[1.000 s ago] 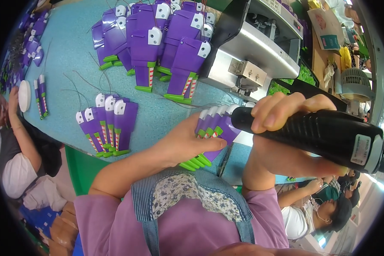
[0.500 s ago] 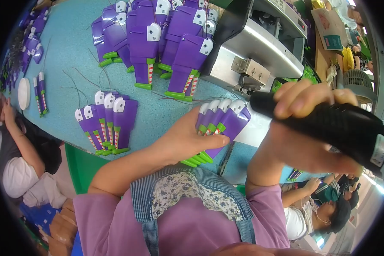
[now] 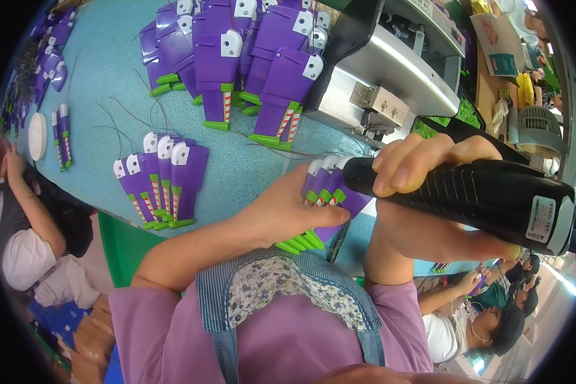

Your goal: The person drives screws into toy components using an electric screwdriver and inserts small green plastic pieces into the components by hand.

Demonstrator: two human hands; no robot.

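My left hand (image 3: 280, 208) is closed round a fanned bunch of purple plastic leg pieces (image 3: 357, 202) with white tops, striped socks and green feet. My right hand (image 3: 411, 165) grips a black electric screwdriver (image 3: 477, 195) by its ribbed body, with a cord at its rear end. Its nose is at the white tops of the bunch and covers part of them; whether it touches them I cannot tell. A smaller fan of leg pieces (image 3: 187, 179) lies on the blue table left of my left hand. Farther off is a pile of larger purple pieces (image 3: 214, 64) with thin wires.
A metal machine (image 3: 381, 83) stands at the far right of the table (image 3: 102, 77). At the left lie a white disc (image 3: 37, 137) and two slim leg pieces (image 3: 64, 137). People sit on both sides, one with an arm (image 3: 32, 208) at the left edge.
My right hand has brought the screwdriver left and down, so its nose now overlaps the tops of the bunch. My left hand stays closed on the leg pieces, shifted slightly.
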